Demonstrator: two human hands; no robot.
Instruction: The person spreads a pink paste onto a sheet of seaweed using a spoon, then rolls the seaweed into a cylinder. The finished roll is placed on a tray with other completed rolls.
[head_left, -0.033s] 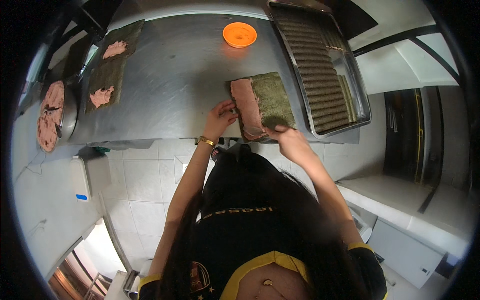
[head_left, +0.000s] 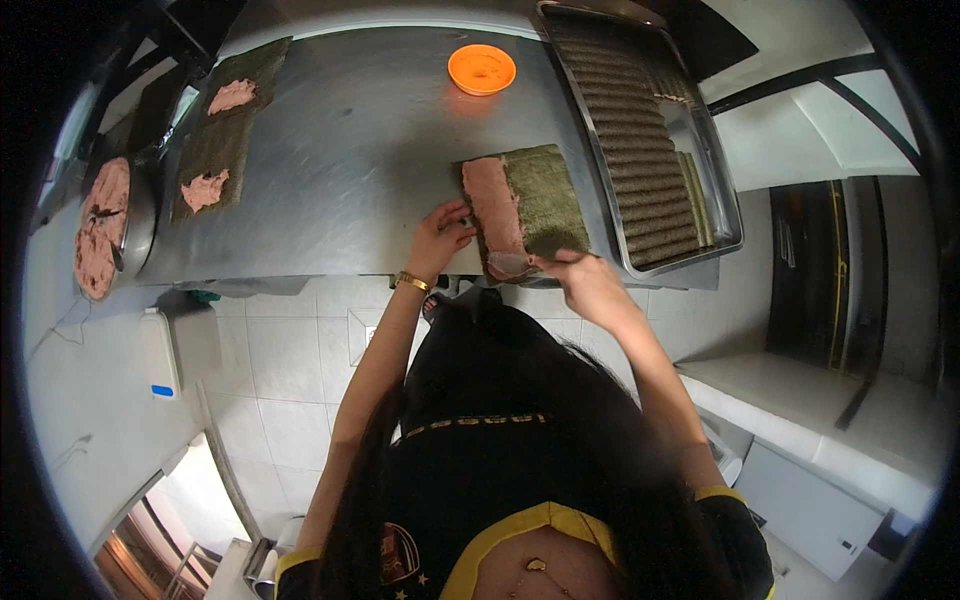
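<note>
Head view: seaweed sheet (head_left: 540, 195) w/ pink paste strip (head_left: 492, 212) lies at counter's near edge, long axis running away from us, right in front of both hands. Our left hand (head_left: 438, 240) presses fingertips on its left edge; right hand (head_left: 590, 282) pinches the near corner, w/ a pale scraper-like bit there, can't tell what. Tray of rolls (head_left: 640, 140) sits just right; orange bowl (head_left: 481, 69) beyond, more sheets (head_left: 222, 150) far left.

A white rectangular container (head_left: 162, 352) stands low at the left, below the near edge of the tabletop (head_left: 350, 150), against the tiled wall. It carries a small blue label (head_left: 162, 390) near its lower end. No signs or screens show.
</note>
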